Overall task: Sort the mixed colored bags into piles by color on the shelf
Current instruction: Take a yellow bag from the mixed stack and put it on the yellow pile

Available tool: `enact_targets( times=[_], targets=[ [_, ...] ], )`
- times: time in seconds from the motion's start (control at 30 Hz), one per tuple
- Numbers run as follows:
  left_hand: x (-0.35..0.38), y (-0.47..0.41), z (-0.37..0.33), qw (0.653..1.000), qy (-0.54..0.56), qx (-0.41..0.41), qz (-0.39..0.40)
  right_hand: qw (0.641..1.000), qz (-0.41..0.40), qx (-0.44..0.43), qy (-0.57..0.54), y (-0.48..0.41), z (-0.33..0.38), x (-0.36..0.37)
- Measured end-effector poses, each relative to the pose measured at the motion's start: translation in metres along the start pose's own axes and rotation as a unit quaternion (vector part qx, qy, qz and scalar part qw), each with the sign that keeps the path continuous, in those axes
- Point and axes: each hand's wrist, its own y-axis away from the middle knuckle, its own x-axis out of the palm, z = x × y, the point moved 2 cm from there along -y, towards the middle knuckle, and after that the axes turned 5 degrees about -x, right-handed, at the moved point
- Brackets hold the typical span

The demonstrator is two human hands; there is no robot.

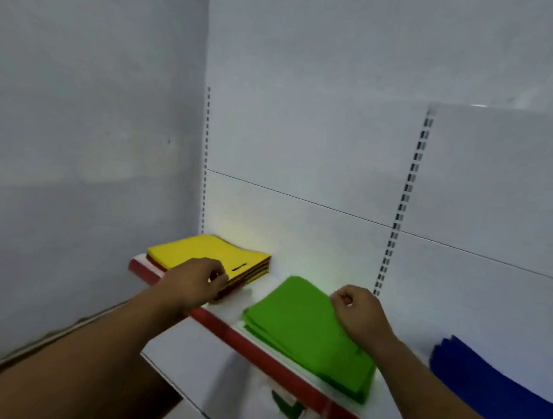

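Forearms (88, 339) fill the near frame, both reaching up and away to 1 shelf (252, 344) with a red lip, set against a white back panel (310, 144).

On shelf, right to left:
- blue pile (496, 389), cut off by the frame edge, well apart from both hands.
- green pile (302, 329), mid-shelf, flat, near edge overhanging the lip a little.
- mixed stack (251, 270), far left corner; red, green and other edges show down its side. Yellow bag (201, 249) lies on top.

Left hand (196, 283): fingers curled at the stack's near corner, seemingly pinching the yellow bag's edge.
Right hand (358, 310): loose fist resting on the green pile's far right corner. Cannot tell whether it holds any cloth.
Hands apart, 1 per pile.

Step, as I judge it: mid-sort. 2 colours have piles; the stack is unsorted. Left hand looks set to draw the next bag.

Next move calls for peeling only the top yellow bag off without dragging the layers beneath, then starting a yellow pile. Bare shelf shows between green and blue. No yellow pile in view.
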Motion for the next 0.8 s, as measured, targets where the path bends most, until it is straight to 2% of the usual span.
enact_targets(
  times=[0.17, 0.37, 0.6, 0.8],
  targets=[
    [-0.07, 0.043, 0.178, 0.993, -0.017, -0.103, -0.051, 0.997, 0.053, -0.053, -0.036, -0.043, 0.123, 0.143],
    [-0.122, 0.083, 0.323, 0.981, -0.017, -0.179, -0.074, 0.99, 0.1, -0.082, -0.053, -0.07, 0.228, 0.266],
    [-0.144, 0.085, 0.404, 0.971, -0.003, -0.215, -0.103, 0.982, 0.125, -0.132, -0.046, -0.1, 0.294, 0.351],
    [-0.135, 0.015, 0.427, 0.974, 0.009, -0.2, -0.104, 0.984, 0.106, -0.12, -0.076, -0.166, 0.287, 0.386]
  ],
)
